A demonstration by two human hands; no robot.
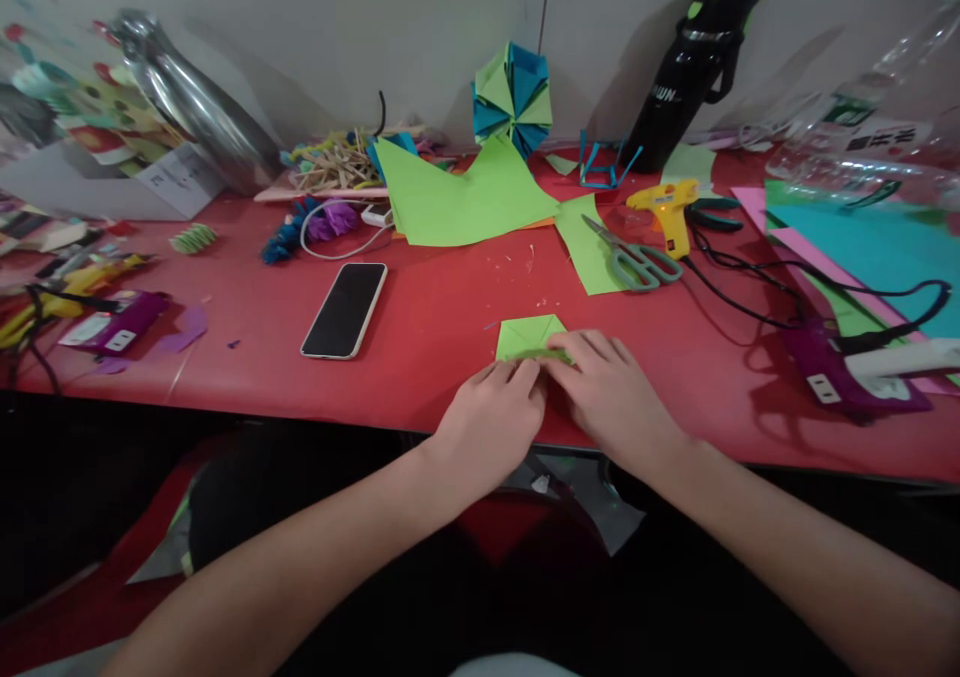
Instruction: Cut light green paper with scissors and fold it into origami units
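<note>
A small light-green paper (527, 334) with crease lines lies near the front edge of the red table. My left hand (496, 414) is closed on its near edge, fingers bent. From the right, my right hand (609, 389) holds the paper's near right part, its fingers together and partly over it. The fingertips of both hands meet at the near edge, which they partly hide. Beyond the paper lie green-handled scissors (636, 261) on a green strip (589, 247).
A phone (345, 311) lies to the left. Behind are large green sheets (465, 197), a blue-and-green folded paper ball (513, 100), and a black bottle (686, 67). At right are a yellow glue gun (670, 212), its black cable and a purple power strip (847, 372).
</note>
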